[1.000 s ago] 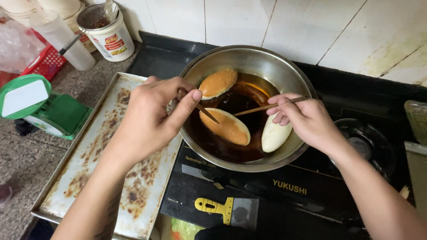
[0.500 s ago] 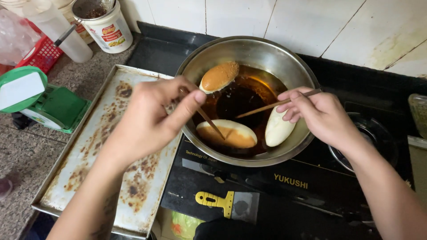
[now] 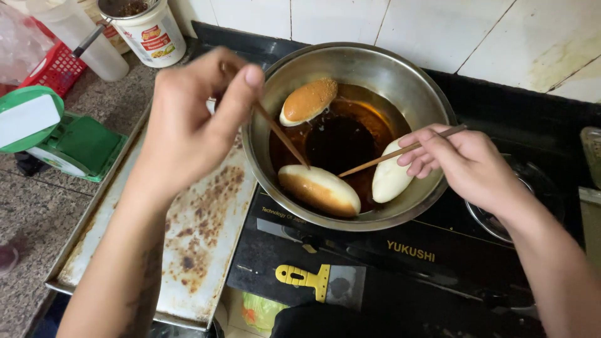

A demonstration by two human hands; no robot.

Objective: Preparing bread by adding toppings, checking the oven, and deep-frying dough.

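- Head view: our left hand (image 3: pixel 188 125), centre left of the frame, pinches a wooden chopstick (image 3: pixel 282 134) whose tip touches the front bun (image 3: pixel 319 189).
- Our right hand (image 3: pixel 463 166), at centre right, grips a second chopstick (image 3: pixel 400 152) angled down into the dark oil (image 3: pixel 341 141).
- The steel pan (image 3: pixel 375 69) holds three buns: the front one, a browned bun (image 3: pixel 308 100) at the back, a pale bun (image 3: pixel 391 178) at right.
- A stained baking tray (image 3: pixel 200 238) lies left of the pan; a yellow-handled scraper (image 3: pixel 319 281) sits below.
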